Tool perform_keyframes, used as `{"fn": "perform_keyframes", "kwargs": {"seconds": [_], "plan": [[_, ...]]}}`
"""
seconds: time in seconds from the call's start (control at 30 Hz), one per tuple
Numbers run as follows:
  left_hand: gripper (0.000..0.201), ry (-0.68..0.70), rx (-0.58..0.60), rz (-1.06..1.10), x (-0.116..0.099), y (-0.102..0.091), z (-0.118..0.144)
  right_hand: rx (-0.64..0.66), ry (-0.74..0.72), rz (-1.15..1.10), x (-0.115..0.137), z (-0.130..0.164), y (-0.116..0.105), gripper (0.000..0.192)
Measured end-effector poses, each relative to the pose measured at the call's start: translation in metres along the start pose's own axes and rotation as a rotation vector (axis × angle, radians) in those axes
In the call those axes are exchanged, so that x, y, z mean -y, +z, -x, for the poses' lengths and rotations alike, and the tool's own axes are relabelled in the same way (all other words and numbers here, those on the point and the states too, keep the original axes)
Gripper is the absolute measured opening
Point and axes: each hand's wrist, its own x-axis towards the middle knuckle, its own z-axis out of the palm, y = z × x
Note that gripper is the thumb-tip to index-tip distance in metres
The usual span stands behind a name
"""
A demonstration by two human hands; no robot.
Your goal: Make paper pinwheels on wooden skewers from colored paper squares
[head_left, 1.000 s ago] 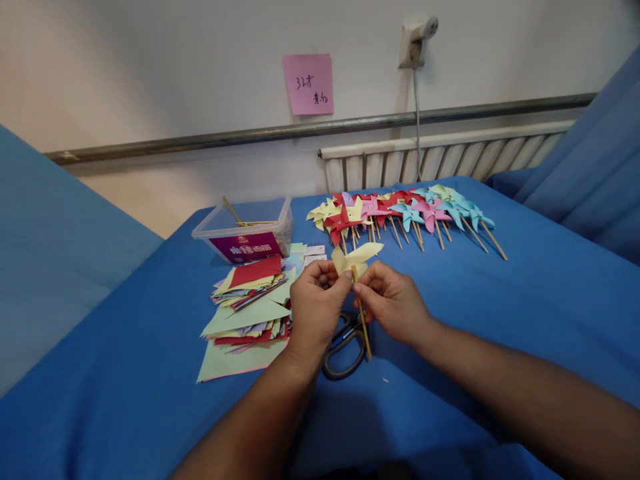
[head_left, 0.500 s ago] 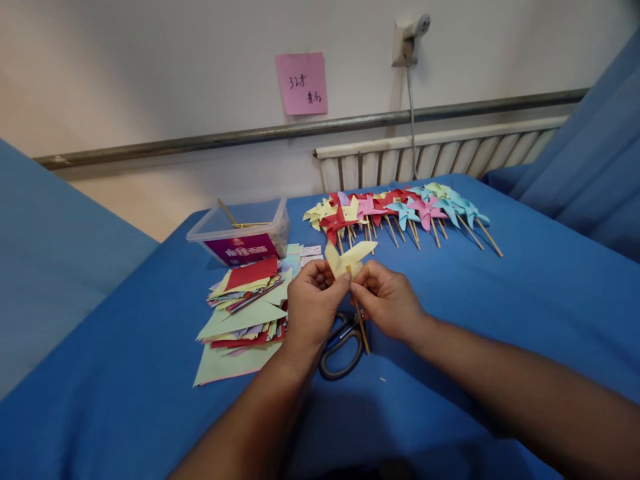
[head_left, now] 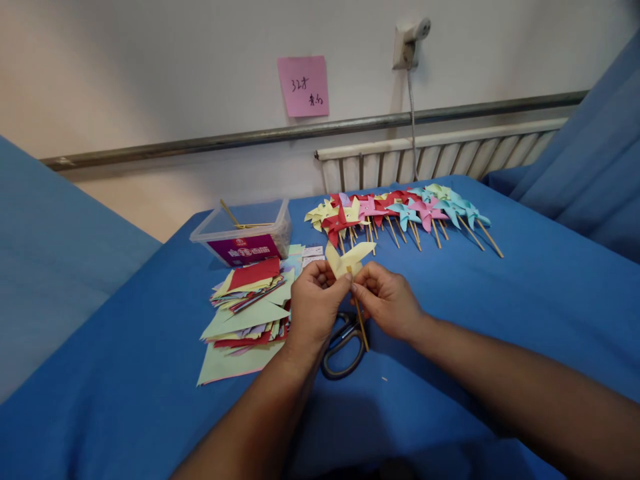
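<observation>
A pale yellow paper pinwheel [head_left: 351, 257] on a thin wooden stick is held up between my two hands, above the blue-covered table. My left hand [head_left: 316, 297] pinches it from the left, thumb near the top of the stick. From the right, my right hand [head_left: 387, 299] closes its fingers at the same spot, where stick and paper meet. The stick slants down past black-handled scissors [head_left: 345, 353], which lie partly hidden beneath my hands. My fingers cover the pinwheel's lower blades.
Finished pinwheels [head_left: 405, 212] in several colours lie along the table's back. To the left are stacked coloured paper pieces [head_left: 255, 273] and a clear plastic box [head_left: 240, 233] with sticks in it. A radiator [head_left: 445, 157] and a pink note [head_left: 304, 87] are behind.
My hands keep nearly the same grip on the yellow pinwheel. The whole view has shifted very slightly.
</observation>
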Motion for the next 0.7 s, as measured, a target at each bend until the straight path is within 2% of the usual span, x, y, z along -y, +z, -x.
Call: {"fn": "perform_keyframes", "kwargs": {"seconds": [0.43, 0.7], "plan": [[0.034, -0.036, -0.027, 0.036, 0.0043, -0.0014, -0.0035, -0.001, -0.017, -0.006, 0.0013, 0.0012, 0.0012, 0.012], [0.038, -0.097, 0.013, 0.131, 0.0027, 0.0006, -0.0026, 0.029, 0.068, -0.129, 0.0047, 0.0001, 0.0013, 0.014]]}}
